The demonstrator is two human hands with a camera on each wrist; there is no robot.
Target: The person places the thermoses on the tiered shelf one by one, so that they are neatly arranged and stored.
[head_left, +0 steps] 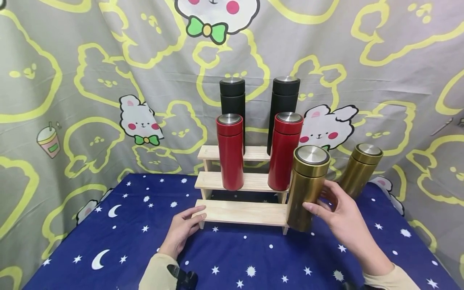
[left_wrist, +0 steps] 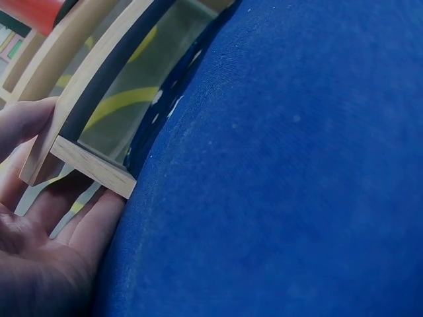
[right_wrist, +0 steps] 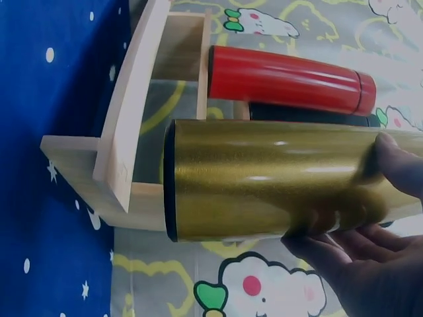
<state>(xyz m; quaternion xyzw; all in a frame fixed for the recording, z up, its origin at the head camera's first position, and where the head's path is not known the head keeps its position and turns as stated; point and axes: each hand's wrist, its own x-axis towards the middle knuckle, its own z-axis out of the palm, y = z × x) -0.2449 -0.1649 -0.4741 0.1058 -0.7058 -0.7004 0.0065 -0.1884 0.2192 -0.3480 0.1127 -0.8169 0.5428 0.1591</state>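
Observation:
A three-step wooden display rack [head_left: 243, 212] stands on the cloth. My left hand [head_left: 183, 229] grips the left end of its lowest step; in the left wrist view the thumb [left_wrist: 26, 122] lies at the board and the fingers reach round by the leg. A gold thermos bottle [head_left: 307, 193] with a steel-topped lid is in my right hand [head_left: 342, 215], between thumb and fingers. It is slightly tilted at the lowest step's right end, and the right wrist view shows its black base [right_wrist: 170, 181] apart from the board.
Two red thermos bottles [head_left: 230, 157] [head_left: 284, 157] stand on the middle step, two black ones [head_left: 233, 104] [head_left: 284, 102] on the top step. Another gold thermos bottle [head_left: 360, 171] stands right of the rack. Blue star-print cloth [head_left: 137, 241] covers the table; a patterned curtain [head_left: 90, 153] hangs behind.

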